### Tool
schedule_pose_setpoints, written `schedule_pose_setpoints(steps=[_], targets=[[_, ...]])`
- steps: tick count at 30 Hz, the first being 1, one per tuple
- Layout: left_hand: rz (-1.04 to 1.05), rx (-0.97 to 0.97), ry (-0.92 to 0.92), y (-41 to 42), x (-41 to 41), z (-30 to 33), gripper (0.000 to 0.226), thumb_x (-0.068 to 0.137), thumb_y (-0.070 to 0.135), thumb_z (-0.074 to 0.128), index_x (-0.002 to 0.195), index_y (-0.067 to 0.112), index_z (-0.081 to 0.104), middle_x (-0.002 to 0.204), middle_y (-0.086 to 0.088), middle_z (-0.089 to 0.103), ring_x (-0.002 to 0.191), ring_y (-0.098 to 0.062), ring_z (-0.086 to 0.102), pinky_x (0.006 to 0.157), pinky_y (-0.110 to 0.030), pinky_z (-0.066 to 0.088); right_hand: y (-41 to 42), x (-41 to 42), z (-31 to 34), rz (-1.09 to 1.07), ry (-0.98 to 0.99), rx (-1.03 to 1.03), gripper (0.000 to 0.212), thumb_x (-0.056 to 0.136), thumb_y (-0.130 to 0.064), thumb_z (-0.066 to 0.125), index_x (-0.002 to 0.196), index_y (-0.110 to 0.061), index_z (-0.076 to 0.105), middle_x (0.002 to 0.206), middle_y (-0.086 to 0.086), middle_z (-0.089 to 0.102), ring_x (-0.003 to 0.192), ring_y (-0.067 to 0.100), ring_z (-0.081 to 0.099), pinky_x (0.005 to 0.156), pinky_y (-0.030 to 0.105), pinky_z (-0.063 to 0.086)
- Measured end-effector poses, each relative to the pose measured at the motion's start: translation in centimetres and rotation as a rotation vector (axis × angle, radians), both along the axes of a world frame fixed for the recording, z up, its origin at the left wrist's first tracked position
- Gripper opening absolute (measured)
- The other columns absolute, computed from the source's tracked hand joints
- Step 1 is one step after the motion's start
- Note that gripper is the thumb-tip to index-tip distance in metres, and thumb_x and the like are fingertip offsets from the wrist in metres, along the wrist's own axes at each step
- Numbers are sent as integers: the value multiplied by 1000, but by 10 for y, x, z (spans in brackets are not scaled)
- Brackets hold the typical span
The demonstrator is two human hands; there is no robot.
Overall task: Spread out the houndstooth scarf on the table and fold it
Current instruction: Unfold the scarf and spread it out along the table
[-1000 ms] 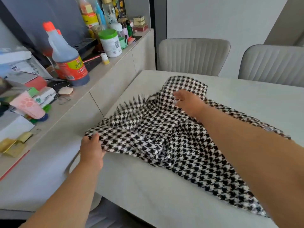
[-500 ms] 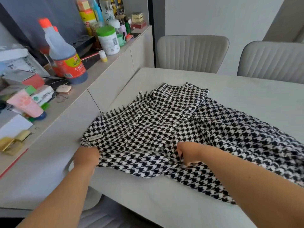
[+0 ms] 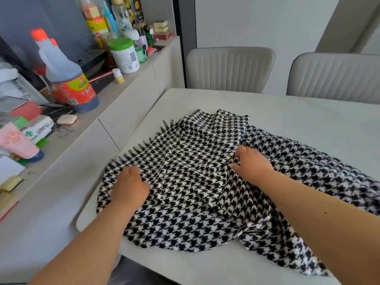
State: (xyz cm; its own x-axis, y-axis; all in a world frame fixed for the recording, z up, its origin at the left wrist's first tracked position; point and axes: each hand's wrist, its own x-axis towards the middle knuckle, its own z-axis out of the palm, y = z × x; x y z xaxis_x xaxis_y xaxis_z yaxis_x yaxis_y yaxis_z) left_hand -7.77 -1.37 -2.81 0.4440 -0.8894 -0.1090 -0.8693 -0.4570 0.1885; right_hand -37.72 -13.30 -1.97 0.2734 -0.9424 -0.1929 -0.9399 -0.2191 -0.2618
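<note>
The black-and-white houndstooth scarf (image 3: 195, 157) lies rumpled on the pale table (image 3: 298, 120), its fringed end pointing at the table's left edge and its other end trailing off to the right. My left hand (image 3: 129, 188) rests on the scarf's near-left part with its fingers curled into the cloth. My right hand (image 3: 251, 164) is near the scarf's middle, its fingertips pinching a raised fold. Several layers overlap under and between the hands.
A long sideboard (image 3: 127, 103) runs along the left, crowded with a dark sauce bottle (image 3: 67, 79), a green-lidded jar (image 3: 124, 55), a pink tube (image 3: 18, 144) and boxes. Two grey chairs (image 3: 230, 68) stand behind the table's far edge.
My left hand left the scarf's near-left corner and moved up onto the cloth. My right hand went from the near edge further into the middle and took a fold.
</note>
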Motion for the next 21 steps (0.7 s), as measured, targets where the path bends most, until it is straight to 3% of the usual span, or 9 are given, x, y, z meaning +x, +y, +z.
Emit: schedule_pose_setpoints(steps=[3, 5, 8, 12, 14, 16, 17, 19, 21], targets=[[-110, 52, 140, -17, -14, -16, 48, 99, 28, 44, 142, 9, 35, 147, -10, 35, 132, -26, 35, 105, -37, 36, 3, -34, -16, -185, -14, 68, 62, 93, -56, 42, 136, -12, 31, 129, 14, 51, 116, 30, 52, 92, 44, 50], [-133, 139, 137, -23, -21, -25, 56, 100, 40, 37, 149, 14, 27, 154, -7, 29, 138, -28, 29, 111, -42, 33, 8, -63, -30, -250, 25, 119, 71, 92, -60, 36, 139, -9, 26, 130, 18, 50, 114, 33, 53, 90, 44, 50], [-80, 295, -18, -26, -26, -33, 56, 100, 46, 26, 149, 19, 26, 152, -5, 33, 135, -27, 36, 104, -45, 41, 8, -107, -37, -273, 152, 112, 78, 91, -66, 26, 144, -8, 23, 139, 17, 45, 124, 33, 46, 97, 45, 46], [-120, 457, -268, -29, -37, -21, 43, 102, 37, 25, 128, 18, 53, 129, -5, 55, 113, -23, 56, 92, -41, 49, 0, -145, -16, -413, 395, 211, 77, 91, -68, 14, 144, -14, 30, 141, 9, 48, 122, 29, 51, 101, 50, 40], [-157, 528, -297, -32, -40, -17, 41, 103, 31, 24, 125, 20, 57, 129, -5, 57, 113, -24, 57, 94, -41, 48, -4, -144, -8, -424, 508, 160, 69, 95, -61, 13, 139, -14, 37, 130, 8, 56, 107, 27, 57, 98, 46, 41], [-111, 431, -278, -40, -41, -19, 40, 102, 29, 28, 124, 17, 58, 122, -6, 60, 108, -24, 59, 90, -41, 50, -9, -128, -9, -383, 427, -7, 63, 95, -59, 18, 128, -14, 45, 106, 9, 63, 81, 25, 57, 75, 38, 48], [-74, 323, -233, -45, -42, -21, 39, 100, 29, 31, 123, 14, 58, 120, -8, 60, 107, -25, 58, 88, -40, 51, -10, -117, -13, -349, 329, -63, 61, 94, -60, 22, 125, -13, 46, 106, 9, 62, 83, 24, 57, 71, 36, 50], [-120, 79, -177, -56, -44, -27, 36, 98, 25, 37, 128, 9, 50, 124, -10, 54, 113, -26, 51, 88, -38, 49, -8, -91, -24, -200, 172, -109, 64, 93, -60, 27, 134, -13, 39, 130, 10, 53, 114, 25, 55, 89, 41, 52], [-225, -58, -112, -69, -47, -32, 40, 96, 17, 41, 134, 6, 43, 132, -11, 48, 117, -26, 47, 94, -37, 45, -5, -63, -32, -28, 100, -95, 68, 94, -60, 29, 146, -17, 25, 149, 6, 37, 135, 24, 39, 109, 42, 37]])
